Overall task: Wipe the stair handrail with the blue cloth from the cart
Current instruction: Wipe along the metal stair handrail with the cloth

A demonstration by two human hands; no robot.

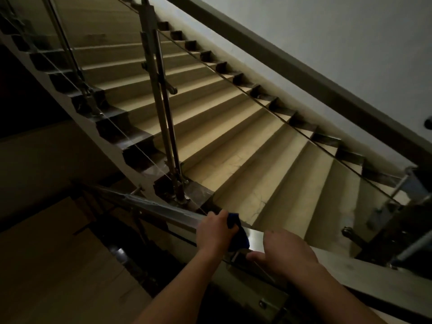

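Wiping is underway, by the look of it. The blue cloth [237, 232] is off the cart and on the stair handrail [159, 208]; no cart is in view.

The left hand [214, 230] is curled over the top of the handrail, gripping the bunched cloth and pressing it onto the metal. The right hand [285, 253] lies on the same handrail just up-rail of the cloth, with relaxed, slightly spread fingers and nothing in its grasp. It probably just steadies the person.

The cloth sits on the handrail between the two hands. It touches the left hand and lies just beside the right fingertips without clearly touching them.

- **Done vs left:** Down-rail of the left hand, the handrail shows pale streaks. These could be wet wipe marks or glare; I cannot tell which. Up-rail, past the right hand, the surface looks dull and is probably not yet wiped. My judgement is early to mid task, with most of the handrail length left.
- **Other:** The baluster post [161, 101] stands beyond the handrail, and the stair steps [233, 148] rise behind it.
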